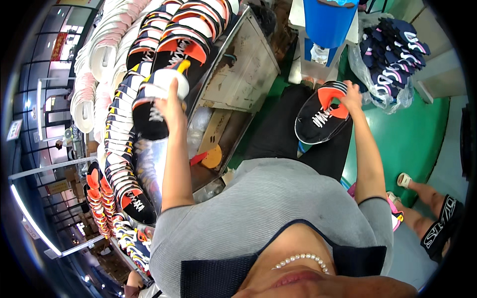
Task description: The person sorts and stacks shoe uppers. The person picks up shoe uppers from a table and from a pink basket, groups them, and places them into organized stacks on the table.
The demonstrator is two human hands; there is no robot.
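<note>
In my right hand [352, 97] is a black shoe upper [318, 119] with orange lining and white laces, gripped by its heel edge above my lap. My left hand [173, 108] reaches up and left to the shelf, its fingers blurred and closed around another black upper [149, 124] with white laces. A pale rounded part and a yellow tab show beside those fingers. That upper lies against the front of a nested row of similar uppers [184, 42]; whether it is apart from the row is hard to see.
Pink-white shoe parts [107, 49] are stacked further left, and a long row of uppers [119, 144] curves toward me. A blue machine [328, 22] stands ahead. At right, a clear bag [390, 64] holds dark shoe parts. Another person's legs [422, 203] show at lower right.
</note>
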